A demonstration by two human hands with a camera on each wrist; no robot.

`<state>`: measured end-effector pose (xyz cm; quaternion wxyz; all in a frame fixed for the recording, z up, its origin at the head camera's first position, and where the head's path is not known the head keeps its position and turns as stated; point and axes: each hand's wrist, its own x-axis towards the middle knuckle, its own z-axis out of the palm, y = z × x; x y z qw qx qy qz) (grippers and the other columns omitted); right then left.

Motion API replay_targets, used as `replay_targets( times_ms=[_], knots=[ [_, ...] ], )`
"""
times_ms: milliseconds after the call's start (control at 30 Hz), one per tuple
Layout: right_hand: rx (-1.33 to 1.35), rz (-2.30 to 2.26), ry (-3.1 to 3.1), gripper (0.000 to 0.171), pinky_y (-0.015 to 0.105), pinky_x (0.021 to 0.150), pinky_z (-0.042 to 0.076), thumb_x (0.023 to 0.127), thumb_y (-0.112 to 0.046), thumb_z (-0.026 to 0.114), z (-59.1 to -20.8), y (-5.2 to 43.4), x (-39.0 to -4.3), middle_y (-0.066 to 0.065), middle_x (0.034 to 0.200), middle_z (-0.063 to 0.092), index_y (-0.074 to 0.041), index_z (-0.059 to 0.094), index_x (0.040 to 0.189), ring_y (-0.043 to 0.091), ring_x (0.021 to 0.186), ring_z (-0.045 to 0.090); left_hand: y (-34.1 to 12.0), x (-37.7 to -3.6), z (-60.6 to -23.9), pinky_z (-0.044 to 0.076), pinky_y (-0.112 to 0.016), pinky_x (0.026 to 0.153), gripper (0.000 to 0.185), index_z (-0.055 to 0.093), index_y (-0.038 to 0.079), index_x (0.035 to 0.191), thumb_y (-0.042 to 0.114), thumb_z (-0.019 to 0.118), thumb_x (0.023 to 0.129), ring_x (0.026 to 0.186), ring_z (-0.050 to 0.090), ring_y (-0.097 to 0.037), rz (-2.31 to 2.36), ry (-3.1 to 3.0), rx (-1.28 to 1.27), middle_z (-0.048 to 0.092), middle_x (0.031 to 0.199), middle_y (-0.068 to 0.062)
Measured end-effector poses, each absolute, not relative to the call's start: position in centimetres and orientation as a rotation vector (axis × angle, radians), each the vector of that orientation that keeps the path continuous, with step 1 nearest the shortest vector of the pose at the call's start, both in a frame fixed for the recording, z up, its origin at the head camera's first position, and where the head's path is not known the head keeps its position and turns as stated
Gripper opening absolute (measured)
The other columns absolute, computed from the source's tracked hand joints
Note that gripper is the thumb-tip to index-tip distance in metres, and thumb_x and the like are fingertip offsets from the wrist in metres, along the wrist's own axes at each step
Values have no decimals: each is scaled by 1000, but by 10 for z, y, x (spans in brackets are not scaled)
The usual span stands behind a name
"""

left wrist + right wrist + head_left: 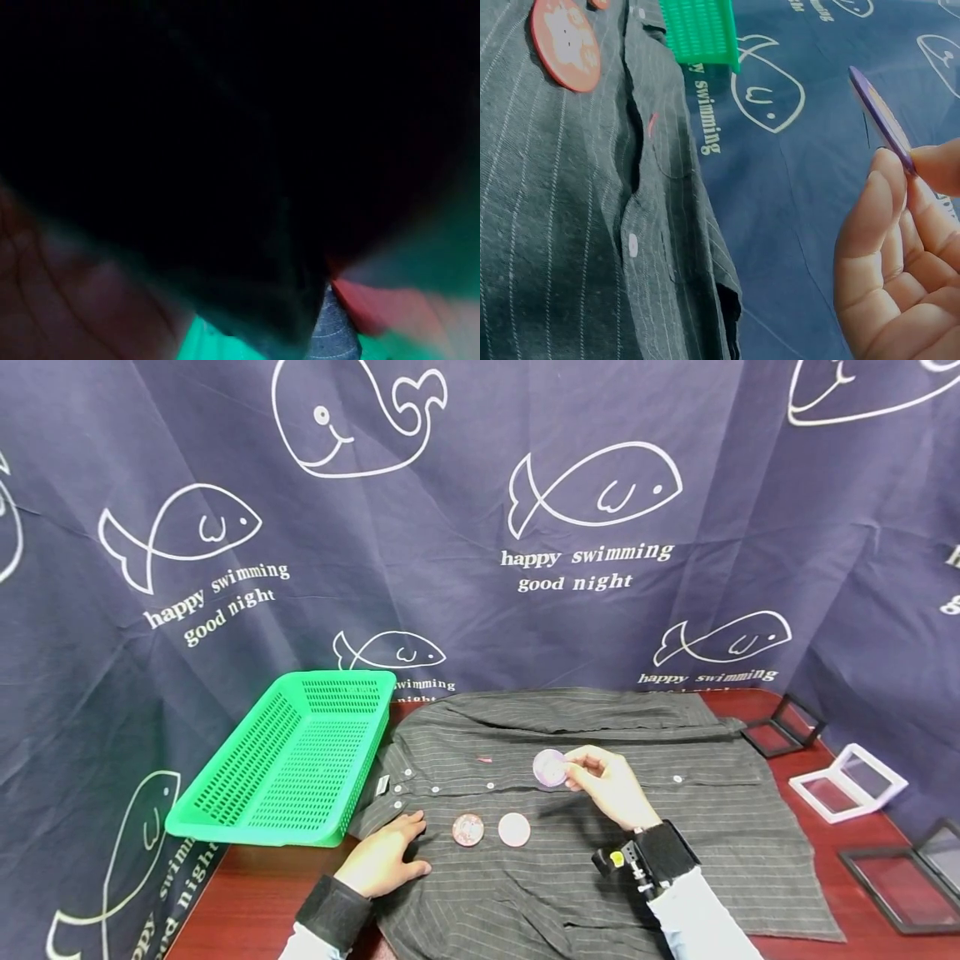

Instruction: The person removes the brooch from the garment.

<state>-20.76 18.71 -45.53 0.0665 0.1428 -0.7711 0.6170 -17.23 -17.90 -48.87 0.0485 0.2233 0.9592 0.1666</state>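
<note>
The left hand [384, 857] lies nearest, at the near left edge of the dark grey pinstriped button-up shirt [675, 827], palm down, fingers relaxed and nearly straight, pressing the cloth and gripping nothing. The left wrist view is dark and blurred; nothing in it can be told. Just right of the fingertips a round reddish-brown badge [468, 829] lies flat on the shirt, and a round pale pink badge [514, 829] lies just beside it, apart from it.

Further right and slightly farther, the right hand [611, 785] is raised above the shirt front, holding a round purple-rimmed badge [551, 767] pinched at its edge between thumb and fingertips [937, 166]; the other fingers are loosely curled. That badge is clear of the cloth, tilted, left of the hand.

A green perforated plastic basket [300, 760] sits at the far left, its right wall against the shirt's left edge, its near left corner overhanging the dark red table [255, 893]. Bare table shows near left. Black and white display frames [847, 781] lie along the right edge, apart from the shirt. A navy whale-print curtain [480, 527] closes the far side.
</note>
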Motion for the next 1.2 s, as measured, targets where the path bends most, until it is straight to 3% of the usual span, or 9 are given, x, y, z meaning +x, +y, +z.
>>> replay_targets(
  times_ms=[300,700,1000,1200],
  knots=[
    [392,1877,-2310,19,22,65,57,92,-2,63,-454,191,-206,16,84,68,14,62,103,3,68,64,-175,-170,-490,42,-51,106,60,62,-3,126,32,77,80,131,52,-39,509,2972,689,56,139,-18],
    [362,1862,-2323,19,20,63,56,91,-1,63,-453,190,-200,1,79,68,15,62,102,1,66,63,-151,-166,-485,49,-46,99,50,65,-1,119,36,71,85,117,62,-30,524,3151,638,67,122,-16],
    [385,1831,-2334,18,21,65,56,91,-4,65,-450,188,-198,15,83,70,11,65,101,2,67,63,-135,-171,-483,50,-42,97,44,66,5,120,34,70,86,117,63,-25,587,3277,634,67,123,-10],
    [431,1821,-2286,16,21,66,56,91,-1,65,-448,188,-196,12,82,70,11,65,100,4,68,65,-120,-173,-473,49,-43,98,39,67,7,117,34,69,88,116,64,-28,741,3297,679,69,118,-11]
  ],
)
